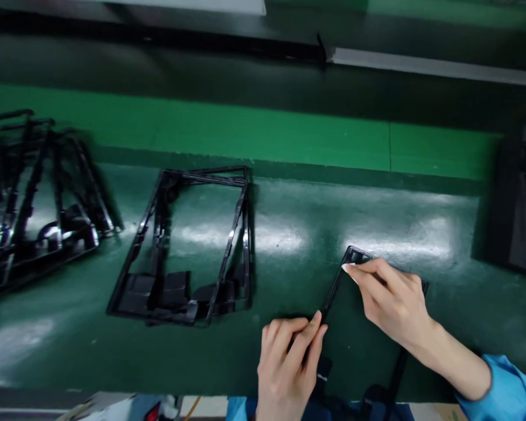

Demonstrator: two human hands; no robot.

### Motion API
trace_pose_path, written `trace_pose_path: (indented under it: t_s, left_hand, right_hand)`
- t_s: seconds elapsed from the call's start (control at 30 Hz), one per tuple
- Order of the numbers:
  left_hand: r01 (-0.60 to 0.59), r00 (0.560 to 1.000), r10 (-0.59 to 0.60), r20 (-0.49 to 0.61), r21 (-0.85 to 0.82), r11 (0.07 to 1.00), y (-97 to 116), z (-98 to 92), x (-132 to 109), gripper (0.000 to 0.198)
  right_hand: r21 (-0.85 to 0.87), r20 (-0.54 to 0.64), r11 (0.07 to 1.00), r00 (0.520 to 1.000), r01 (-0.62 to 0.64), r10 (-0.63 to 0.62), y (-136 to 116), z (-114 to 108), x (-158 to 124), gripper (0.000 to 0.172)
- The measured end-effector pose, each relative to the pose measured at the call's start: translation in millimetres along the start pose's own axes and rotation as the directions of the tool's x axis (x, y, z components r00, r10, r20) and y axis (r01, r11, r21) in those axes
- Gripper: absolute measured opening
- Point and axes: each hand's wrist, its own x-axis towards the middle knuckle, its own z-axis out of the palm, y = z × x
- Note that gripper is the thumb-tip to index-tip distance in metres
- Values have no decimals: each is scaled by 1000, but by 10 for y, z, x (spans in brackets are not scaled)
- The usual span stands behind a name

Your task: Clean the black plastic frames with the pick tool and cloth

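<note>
A black plastic frame (336, 282) lies tilted on the green work surface, its lower end near the front edge. My left hand (288, 362) grips the frame's left side bar between thumb and fingers. Pinched in the fingertips of my right hand (392, 304) is a small white piece (349, 270), perhaps cloth or paper. It touches the frame at its upper left corner. My right hand covers much of the frame's top bar, and part of the right side bar is hidden below my wrist.
Two or so overlapping black frames (241, 234) lie left of my hands. A larger heap of similar frames (30, 245) is at the far left. On the right stands a dark box-like container (504, 204) with black parts. A raised green ledge (267, 137) runs along the back.
</note>
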Motion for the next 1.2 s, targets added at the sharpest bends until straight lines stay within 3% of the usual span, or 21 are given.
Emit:
trace_pose_path:
  t_s: [0.2,0.57,1.2]
  left_hand:
    - [-6,999,6,-54,7,1000,-29,47,-29,27]
    - [-36,997,37,-71,20,999,-18,45,-3,21]
    - [-37,996,37,-82,8,999,-36,51,-16,20]
  right_hand:
    - [59,18,991,993,119,-121,0,4,-14,26]
    - [-34,-22,997,997,74,-75,-21,-10,19,18]
    - [-4,-4,995,995,103,-103,-111,-8,-34,24]
